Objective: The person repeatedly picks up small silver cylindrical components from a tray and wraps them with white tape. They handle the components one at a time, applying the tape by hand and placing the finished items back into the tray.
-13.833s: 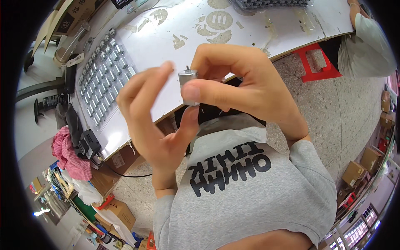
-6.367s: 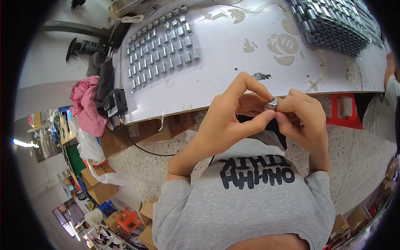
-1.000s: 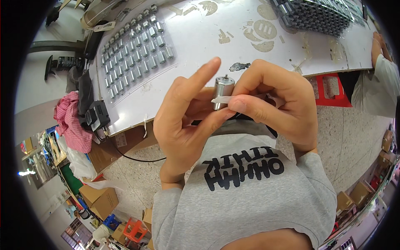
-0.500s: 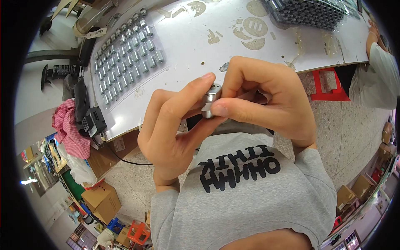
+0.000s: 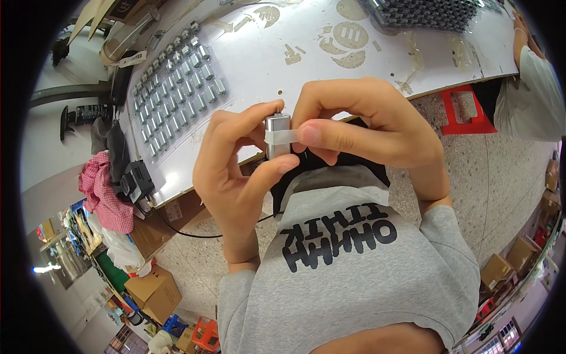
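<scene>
One silver motor (image 5: 277, 123), near front edge of table (image 5: 247, 65); we saw left hand (image 5: 227, 171) gripping it, seemingly finger-to-thumb along its long axis, right hand (image 5: 365, 133) at its right side, pinching a pale strip (image 5: 282, 137).

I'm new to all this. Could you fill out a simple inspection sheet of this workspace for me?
Surface: white table, marked with patchy residue.
Things in hand: silver motor, roughly upright, with a pale strip across its front.
Clutter: motor rows at left, motor stack at upper right, black device at the left edge, checked cloth beyond it.
Hands: left hand holds the motor, thumb below, index finger above; right hand has its thumb on the strip.
Cables: one black cable below the table's edge; far end hidden.
Surroundings: speckled floor, red stool, cardboard box, another person's sleeve.
</scene>
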The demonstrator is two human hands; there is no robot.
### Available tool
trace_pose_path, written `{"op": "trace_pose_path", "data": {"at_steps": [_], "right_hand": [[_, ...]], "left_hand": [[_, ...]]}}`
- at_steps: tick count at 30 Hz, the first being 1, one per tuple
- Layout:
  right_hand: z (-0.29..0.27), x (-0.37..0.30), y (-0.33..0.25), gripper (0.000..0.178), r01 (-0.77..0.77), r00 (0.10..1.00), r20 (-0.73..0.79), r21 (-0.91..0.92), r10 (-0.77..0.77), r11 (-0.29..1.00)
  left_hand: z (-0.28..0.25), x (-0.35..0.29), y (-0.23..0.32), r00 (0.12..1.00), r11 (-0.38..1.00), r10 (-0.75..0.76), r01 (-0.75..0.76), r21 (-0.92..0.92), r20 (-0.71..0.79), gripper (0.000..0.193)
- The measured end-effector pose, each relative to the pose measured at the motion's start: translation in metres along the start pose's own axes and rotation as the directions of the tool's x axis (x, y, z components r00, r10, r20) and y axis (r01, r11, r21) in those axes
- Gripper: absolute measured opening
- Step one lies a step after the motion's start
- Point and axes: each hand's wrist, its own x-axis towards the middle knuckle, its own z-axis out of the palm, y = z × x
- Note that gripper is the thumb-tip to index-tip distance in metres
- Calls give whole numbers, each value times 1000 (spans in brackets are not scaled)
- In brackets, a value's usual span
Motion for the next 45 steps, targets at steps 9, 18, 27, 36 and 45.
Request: {"op": "trace_pose_path", "data": {"at_steps": [9,18,27,36,45], "right_hand": [[3,-1,-7,17,-98,994,-31,73,100,993],[7,-1,6,24,25,991,-135,19,-22,999],[4,0,17,18,111,975,-180,-101,-127,989],[-8,-11,17,18,66,997,-48,180,-58,982],[-1,-26,2,14,-77,992,-59,383,108,921]], "left_hand": [[9,-8,-11,998,987,32,-41,-157,-60,45],[21,-16,-12,998,989,-41,33,-147,-53,46],[17,0,6,974,887,192,-224,404,121,43],[11,-2,16,981,997,-28,12,81,194,46],[18,-12,4,988,983,20,9,-185,154,48]]}}
